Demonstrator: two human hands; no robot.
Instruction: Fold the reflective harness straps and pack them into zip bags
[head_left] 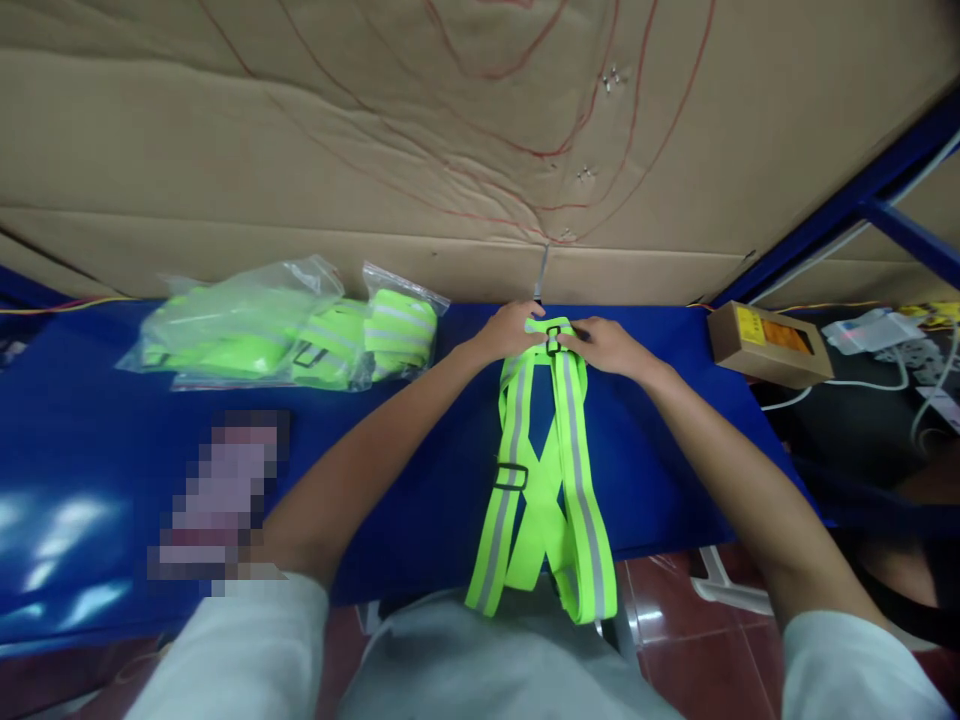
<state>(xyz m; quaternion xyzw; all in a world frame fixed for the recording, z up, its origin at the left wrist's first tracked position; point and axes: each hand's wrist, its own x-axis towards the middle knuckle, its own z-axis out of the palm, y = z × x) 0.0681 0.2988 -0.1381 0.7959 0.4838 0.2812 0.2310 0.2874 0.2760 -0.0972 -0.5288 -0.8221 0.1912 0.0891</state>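
A fluorescent yellow-green reflective vest (546, 500) made of elastic straps with grey stripes lies lengthwise before me. Its straps cross in the middle, and the lower ends hang over the table's near edge. At the far end, my left hand (512, 328) is closed on the left side of the folded waist strap. My right hand (606, 345) pinches the same strap on the right, close to a black buckle (553, 340). Another black slider buckle (511, 476) sits on the left shoulder strap. Some fingertips are hidden behind the webbing.
Clear plastic bags (247, 320) with similar vests lie at the back left, beside a smaller bagged one (401, 332). A pixelated flat object (225, 490) rests near my left forearm. A cardboard box (771, 345) stands at right, near white cables. Behind the blue table (667, 450) rises a cardboard wall.
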